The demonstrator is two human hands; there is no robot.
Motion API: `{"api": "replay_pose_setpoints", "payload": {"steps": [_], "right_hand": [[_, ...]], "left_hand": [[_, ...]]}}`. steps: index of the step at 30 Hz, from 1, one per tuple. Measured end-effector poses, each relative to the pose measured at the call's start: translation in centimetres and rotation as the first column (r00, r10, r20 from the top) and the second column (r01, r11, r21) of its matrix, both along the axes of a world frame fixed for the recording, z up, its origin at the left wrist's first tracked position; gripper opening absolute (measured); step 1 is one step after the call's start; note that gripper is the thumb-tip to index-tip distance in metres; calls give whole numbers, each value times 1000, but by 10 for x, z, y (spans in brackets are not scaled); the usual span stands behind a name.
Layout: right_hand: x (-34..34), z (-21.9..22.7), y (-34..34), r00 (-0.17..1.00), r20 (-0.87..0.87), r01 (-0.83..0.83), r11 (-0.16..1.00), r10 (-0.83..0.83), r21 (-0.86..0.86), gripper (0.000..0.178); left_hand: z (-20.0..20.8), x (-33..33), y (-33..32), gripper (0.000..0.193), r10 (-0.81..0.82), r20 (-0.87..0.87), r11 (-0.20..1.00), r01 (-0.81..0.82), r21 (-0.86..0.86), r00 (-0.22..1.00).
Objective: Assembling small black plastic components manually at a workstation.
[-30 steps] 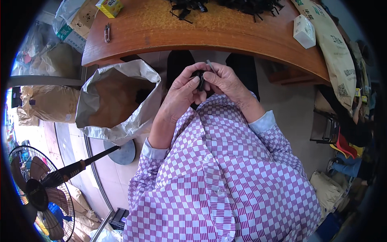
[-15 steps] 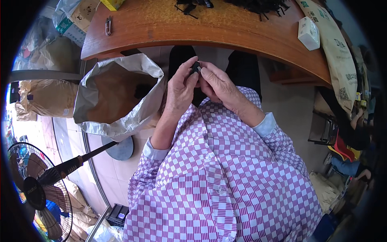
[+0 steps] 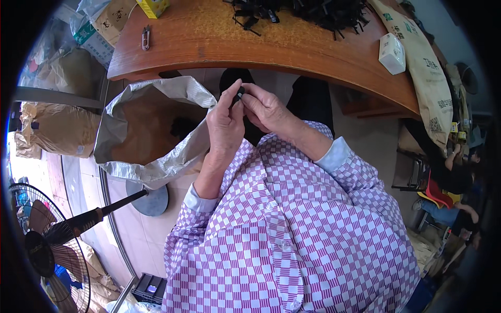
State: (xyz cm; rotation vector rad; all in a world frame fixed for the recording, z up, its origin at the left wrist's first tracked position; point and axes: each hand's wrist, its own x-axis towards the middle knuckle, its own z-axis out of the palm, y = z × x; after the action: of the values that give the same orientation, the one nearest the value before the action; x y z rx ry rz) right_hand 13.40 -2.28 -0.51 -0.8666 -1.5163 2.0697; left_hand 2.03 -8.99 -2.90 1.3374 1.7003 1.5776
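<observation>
A small black piece is pinched between my two hands, just in front of the table's near edge; its kind is too small to make out. My left hand grips it with thumb and fingers pointing up. From the right, my right hand closes on the same piece with bent fingers. Close beside my left hand stands a large open sack with a silvery white rim and brown inside. Some dark items lie within it. A heap of black parts with thin strips sits on the wooden table.
Red-handled thread snips and a yellow box lie on the table's left. A white tissue pack and a paper sack are at its right. A fan stands lower left. Another person's arm shows far right.
Both hands have shifted left with the small black piece, nearer the sack's rim. The view has moved a little, so the table and the heap sit slightly lower.
</observation>
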Motion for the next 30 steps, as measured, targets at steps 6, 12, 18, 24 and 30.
{"api": "replay_pose_setpoints", "payload": {"steps": [6,12,18,24,30], "right_hand": [[-14,-6,81,971,240,-162,703,-12,692,41],[-15,-21,161,714,339,-342,117,-612,932,34],[-3,4,118,894,327,-144,497,-305,856,21],[23,6,39,993,117,-58,749,-27,660,11],[45,-16,16,995,86,-8,779,-59,627,11]], "left_hand": [[0,-65,-26,31,178,-168,973,-198,-115,970],[-7,-100,-52,37,131,-624,895,-362,-259,770],[23,-63,-13,53,22,314,980,42,-194,949],[14,-35,21,54,-285,902,916,370,157,323],[4,-11,19,43,-231,828,922,387,17,512]]}}
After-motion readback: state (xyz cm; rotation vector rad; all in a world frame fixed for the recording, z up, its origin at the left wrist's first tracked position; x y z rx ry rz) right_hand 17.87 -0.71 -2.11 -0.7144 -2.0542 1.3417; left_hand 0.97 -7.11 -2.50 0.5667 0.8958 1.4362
